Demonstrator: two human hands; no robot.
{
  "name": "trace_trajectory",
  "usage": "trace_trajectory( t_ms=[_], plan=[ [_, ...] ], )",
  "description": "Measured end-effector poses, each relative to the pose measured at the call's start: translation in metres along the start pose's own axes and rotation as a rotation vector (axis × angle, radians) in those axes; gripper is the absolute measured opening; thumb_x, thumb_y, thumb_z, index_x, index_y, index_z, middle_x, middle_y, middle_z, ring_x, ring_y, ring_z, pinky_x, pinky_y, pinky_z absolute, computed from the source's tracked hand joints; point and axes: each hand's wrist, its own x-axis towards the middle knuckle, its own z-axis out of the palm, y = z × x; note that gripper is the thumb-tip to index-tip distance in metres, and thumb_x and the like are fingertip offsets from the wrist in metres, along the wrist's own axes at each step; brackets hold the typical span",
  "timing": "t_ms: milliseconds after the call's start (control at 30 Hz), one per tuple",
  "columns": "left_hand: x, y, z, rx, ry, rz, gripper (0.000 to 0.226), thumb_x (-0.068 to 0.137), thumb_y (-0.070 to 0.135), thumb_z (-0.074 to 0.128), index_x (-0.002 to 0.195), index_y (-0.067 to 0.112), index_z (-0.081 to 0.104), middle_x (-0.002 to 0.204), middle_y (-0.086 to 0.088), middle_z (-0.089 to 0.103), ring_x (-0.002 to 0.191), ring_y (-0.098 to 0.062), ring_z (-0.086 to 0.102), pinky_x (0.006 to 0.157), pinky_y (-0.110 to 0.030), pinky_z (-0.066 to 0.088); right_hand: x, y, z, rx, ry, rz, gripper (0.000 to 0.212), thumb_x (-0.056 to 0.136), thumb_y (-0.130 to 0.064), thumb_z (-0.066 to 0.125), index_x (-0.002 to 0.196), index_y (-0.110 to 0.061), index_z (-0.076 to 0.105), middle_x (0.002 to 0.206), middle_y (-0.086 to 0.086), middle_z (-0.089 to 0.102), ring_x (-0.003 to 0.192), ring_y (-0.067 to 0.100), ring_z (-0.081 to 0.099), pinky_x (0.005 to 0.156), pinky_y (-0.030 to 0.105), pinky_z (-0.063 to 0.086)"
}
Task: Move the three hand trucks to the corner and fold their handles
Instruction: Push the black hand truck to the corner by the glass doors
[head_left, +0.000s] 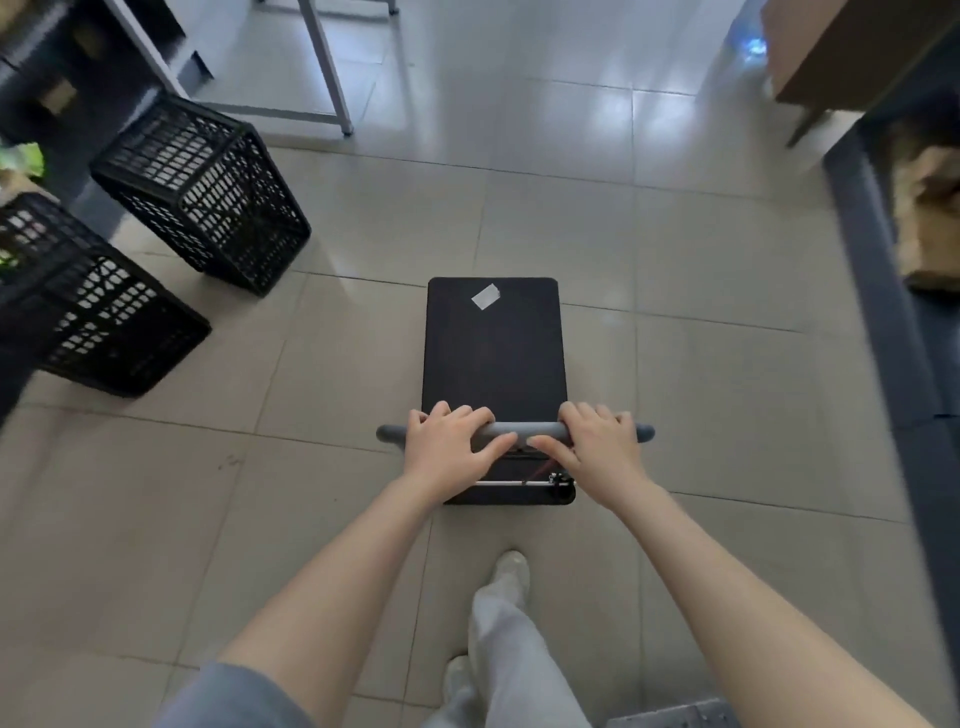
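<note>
One hand truck stands on the tiled floor straight in front of me. Its black flat deck (493, 353) carries a small white sticker (485, 296) near the far end. The grey padded handle bar (524, 430) is upright and runs across above the deck's near end. My left hand (451, 446) grips the bar left of its middle. My right hand (592, 441) grips it right of the middle. Both thumbs lie along the near side of the bar. No other hand truck is in view.
Two black lattice crates (208, 189) (83, 299) stand at the left. White table legs (332, 78) rise at the back. A dark shelf frame (878, 291) runs along the right, a cardboard box (841, 47) above it. My legs and shoes (511, 571) are behind the truck.
</note>
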Motion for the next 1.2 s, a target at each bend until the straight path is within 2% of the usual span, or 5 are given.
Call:
trace_trajectory(
  t_ms=[133,500,733,1000,1200],
  plan=[
    [0.045,0.004,-0.014,0.016,-0.006,0.037,0.040,0.086,0.067,0.032,0.096,0.035,0.054,0.092,0.014,0.059,0.095,-0.015,0.045,0.079,-0.036,0.026,0.034,0.015,-0.014,0.000,-0.008,0.019,0.051,0.088,-0.066,0.029,0.102,-0.021,0.046,0.101,-0.002,0.060,0.094,0.022,0.053,0.080,0.039,0.034],
    [0.175,0.023,-0.050,-0.023,-0.069,0.067,0.032,0.092,0.058,0.032,0.099,0.035,0.053,0.091,0.015,0.054,0.099,-0.016,0.044,0.084,-0.038,0.026,0.149,0.073,-0.062,0.012,-0.055,-0.009,0.041,0.090,-0.064,0.028,0.089,-0.024,0.033,0.091,-0.003,0.059,0.084,0.019,0.052,0.073,0.036,0.033],
    [0.274,0.011,-0.082,0.019,-0.096,0.120,0.034,0.091,0.059,0.031,0.101,0.035,0.052,0.100,0.013,0.057,0.102,-0.016,0.042,0.085,-0.039,0.025,0.238,0.093,-0.096,0.022,-0.128,-0.034,0.043,0.090,-0.065,0.028,0.085,-0.023,0.034,0.075,-0.008,0.051,0.067,0.016,0.049,0.057,0.031,0.032],
    [0.397,0.003,-0.123,0.036,-0.146,0.209,0.036,0.090,0.061,0.030,0.105,0.036,0.051,0.101,0.014,0.057,0.102,-0.015,0.042,0.087,-0.040,0.025,0.340,0.110,-0.121,0.138,-0.065,0.103,0.040,0.089,-0.063,0.034,0.081,-0.023,0.035,0.077,-0.007,0.050,0.070,0.018,0.046,0.065,0.035,0.032],
    [0.497,0.005,-0.157,0.051,-0.156,0.257,0.036,0.090,0.061,0.030,0.103,0.036,0.052,0.094,0.015,0.054,0.099,-0.015,0.041,0.082,-0.037,0.022,0.427,0.137,-0.137,0.123,-0.026,0.128,0.037,0.090,-0.063,0.031,0.085,-0.026,0.035,0.087,-0.007,0.050,0.085,0.019,0.048,0.069,0.035,0.031]
  ],
)
